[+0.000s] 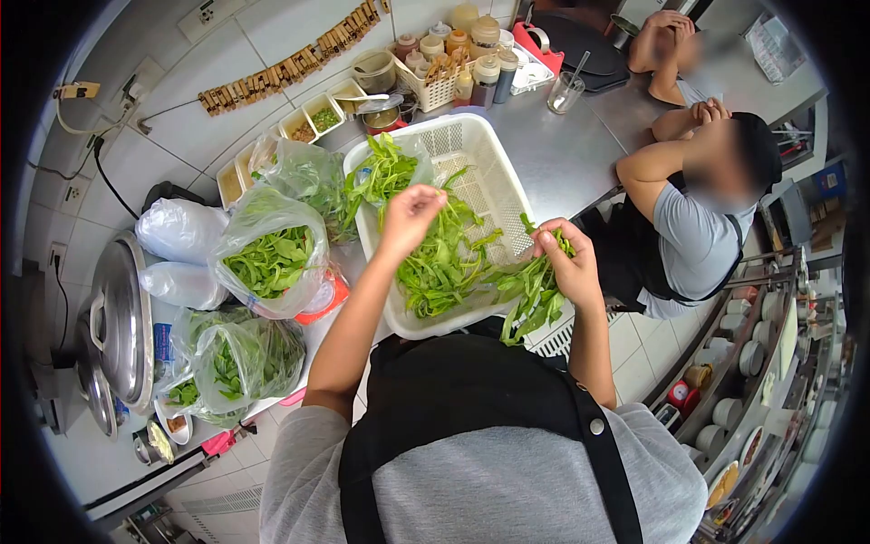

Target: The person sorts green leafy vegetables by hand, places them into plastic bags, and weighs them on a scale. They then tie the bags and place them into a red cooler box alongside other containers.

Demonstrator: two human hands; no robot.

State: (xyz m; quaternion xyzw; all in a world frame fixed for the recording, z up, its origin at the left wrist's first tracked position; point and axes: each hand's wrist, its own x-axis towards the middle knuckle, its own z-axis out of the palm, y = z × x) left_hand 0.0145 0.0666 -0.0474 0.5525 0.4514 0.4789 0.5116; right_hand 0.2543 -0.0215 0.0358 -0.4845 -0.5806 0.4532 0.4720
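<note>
A white plastic basket (506, 168) with perforated sides stands in front of me, with loose leafy greens (439, 263) lying in it. My right hand (569, 258) grips a bunch of leafy green stems (536, 295) at the basket's right edge, its leaves hanging down. Over the basket's middle, my left hand (415, 216) is closed with fingertips pinched; what is between them, if anything, is too small to make out. Behind the left hand, more greens (385, 168) stick out of a clear plastic bag at the basket's far left corner.
Left of the basket are open plastic bags of greens (270, 258), filled white bags (181, 227) and a large metal lid (122, 317). Sauce bottles (485, 72) and small containers (323, 115) line the wall. A co-worker (693, 208) stands at right, near a glass (564, 93) on the counter.
</note>
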